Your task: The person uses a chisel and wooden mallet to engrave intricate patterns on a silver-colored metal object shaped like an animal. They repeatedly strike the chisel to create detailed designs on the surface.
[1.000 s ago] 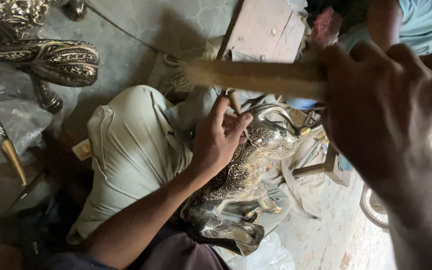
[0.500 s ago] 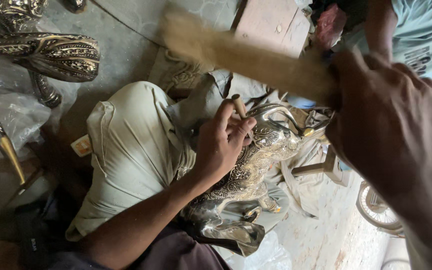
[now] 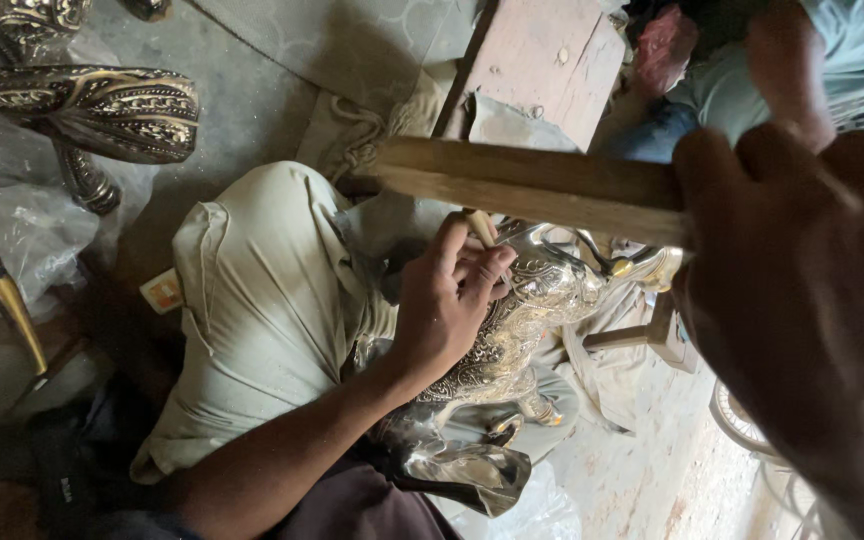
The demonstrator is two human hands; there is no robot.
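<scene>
Left hand (image 3: 449, 300) curled around a thin punch (image 3: 479, 228), fingertips pinching it and resting on the embossed metal figure (image 3: 512, 330) lying beneath the palm, against the pale cushion (image 3: 262, 300). Right hand (image 3: 802, 290), close to the camera, fisted tightly about a wooden mallet handle (image 3: 532, 185), which extends above and beyond the left hand. Another ornate metal piece (image 3: 92, 105) lies well apart, beyond the cushion.
</scene>
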